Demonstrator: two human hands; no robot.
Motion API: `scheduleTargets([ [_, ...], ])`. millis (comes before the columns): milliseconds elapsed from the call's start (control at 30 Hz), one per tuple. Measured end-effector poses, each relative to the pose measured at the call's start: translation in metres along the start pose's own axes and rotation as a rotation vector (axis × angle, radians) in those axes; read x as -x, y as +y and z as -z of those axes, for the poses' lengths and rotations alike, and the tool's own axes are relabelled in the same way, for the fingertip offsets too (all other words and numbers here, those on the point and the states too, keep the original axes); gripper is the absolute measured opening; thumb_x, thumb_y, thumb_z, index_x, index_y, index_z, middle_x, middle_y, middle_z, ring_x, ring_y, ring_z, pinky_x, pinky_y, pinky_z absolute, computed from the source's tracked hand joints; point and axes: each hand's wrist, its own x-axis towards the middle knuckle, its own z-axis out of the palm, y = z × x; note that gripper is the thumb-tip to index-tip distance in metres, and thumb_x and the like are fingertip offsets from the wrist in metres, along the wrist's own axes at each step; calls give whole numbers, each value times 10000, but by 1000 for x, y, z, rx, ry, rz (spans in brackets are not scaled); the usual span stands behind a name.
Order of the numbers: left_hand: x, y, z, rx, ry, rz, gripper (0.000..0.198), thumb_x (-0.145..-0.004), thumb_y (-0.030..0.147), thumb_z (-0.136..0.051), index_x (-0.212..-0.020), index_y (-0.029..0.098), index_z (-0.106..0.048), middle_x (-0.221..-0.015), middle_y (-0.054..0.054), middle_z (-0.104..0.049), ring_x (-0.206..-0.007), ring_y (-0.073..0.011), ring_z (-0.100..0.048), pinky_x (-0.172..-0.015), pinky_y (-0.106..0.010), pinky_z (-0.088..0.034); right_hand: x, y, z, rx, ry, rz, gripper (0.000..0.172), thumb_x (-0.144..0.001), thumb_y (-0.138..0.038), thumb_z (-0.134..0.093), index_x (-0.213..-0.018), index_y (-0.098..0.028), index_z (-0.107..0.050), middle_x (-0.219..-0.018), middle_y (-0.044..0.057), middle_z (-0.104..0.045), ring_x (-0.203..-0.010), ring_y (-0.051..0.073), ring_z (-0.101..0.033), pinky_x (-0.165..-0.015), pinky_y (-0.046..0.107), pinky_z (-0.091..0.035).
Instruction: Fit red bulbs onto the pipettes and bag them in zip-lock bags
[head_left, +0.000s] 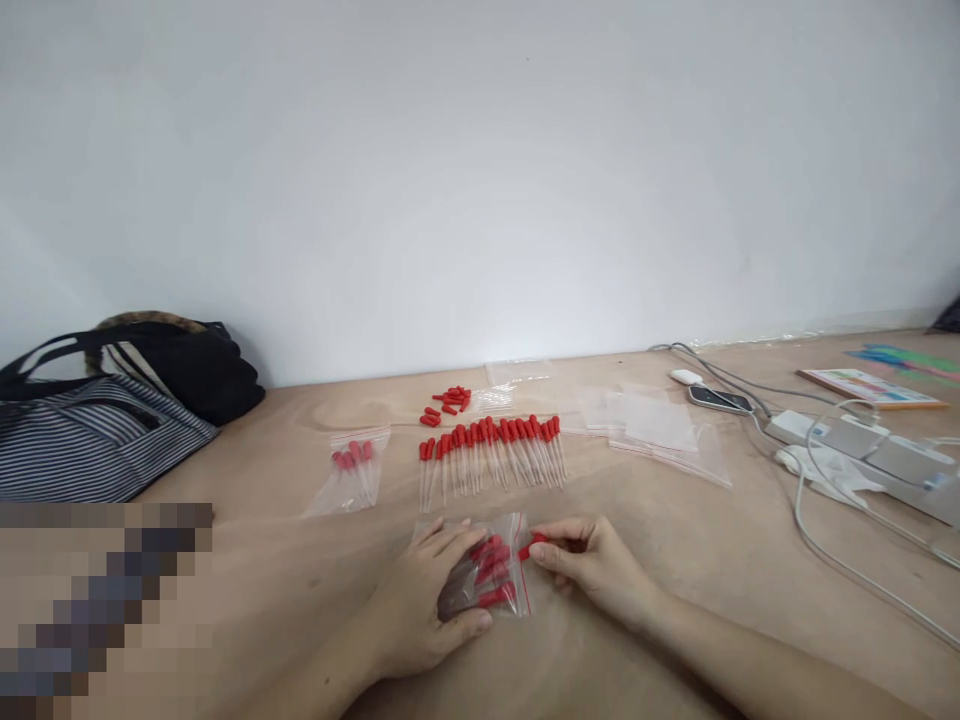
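Observation:
A clear zip bag [523, 600] with a red edge lies near the table's front, several red-capped droppers [496, 596] inside it. My left hand [429, 600] rests on the bag's left part, fingers spread. At the bag's right edge, my right hand [592, 562] pinches the red cap of a dropper [537, 540]; its tip reaches the bag opening. Beyond the hands is a row of red-capped droppers [495, 450]. A filled bag [352, 475] lies to the left of that row. Loose red caps [454, 398] and glass tubes [493, 401] lie behind it.
Flat clear bags [652, 420] lie right of the row. Farther right are a dark device [718, 399], a power strip [862, 440] with white cables, crumpled tissue [825, 470] and a colourful board [874, 387]. A striped bag [97, 430] stands at the left.

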Motion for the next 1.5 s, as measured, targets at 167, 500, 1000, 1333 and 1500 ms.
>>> scheduleTargets([
  [167,-1,5,3,-5,3,6,618,-687,428,-568,-1239,244,-360,-1254,-78,-466,-1180,-284,-365,-990,-516,-221,-1,-4,4,189,-216,25,236,-689,-392,-574,-704,-186,-688,-457,-42,-476,-395,50,-309,-393,187,-245],
  [500,-1,10,5,40,-42,32,593,-711,385,-554,-1244,240,-337,-1273,-69,-444,-1202,-256,-342,-1004,-490,-220,-19,-1,-1,258,-317,82,90,-617,-252,-643,-658,-187,-690,-590,-21,-619,-503,87,-494,-526,211,-390],
  [1000,3,5,2,62,-69,92,658,-706,426,-560,-1280,236,-299,-1330,-98,-356,-1232,-289,-271,-985,-501,-249,-15,-12,-10,807,-40,232,111,-629,-325,-646,-625,-215,-634,-642,-37,-624,-583,107,-534,-533,208,-337],
  [1333,-11,5,17,56,20,-29,379,-803,347,-449,-1168,242,-447,-1251,-61,-442,-1122,-215,-426,-934,-373,-352,-30,-5,8,630,-1,132,207,-726,-321,-528,-809,-150,-609,-643,9,-586,-548,106,-486,-528,217,-374],
  [1500,-45,11,19,68,28,-77,234,-797,256,-450,-982,181,-574,-960,-50,-595,-892,-165,-544,-800,-279,-417,-36,-4,-4,651,20,89,248,-655,-400,-593,-666,-153,-615,-557,-9,-557,-506,97,-469,-473,199,-338],
])
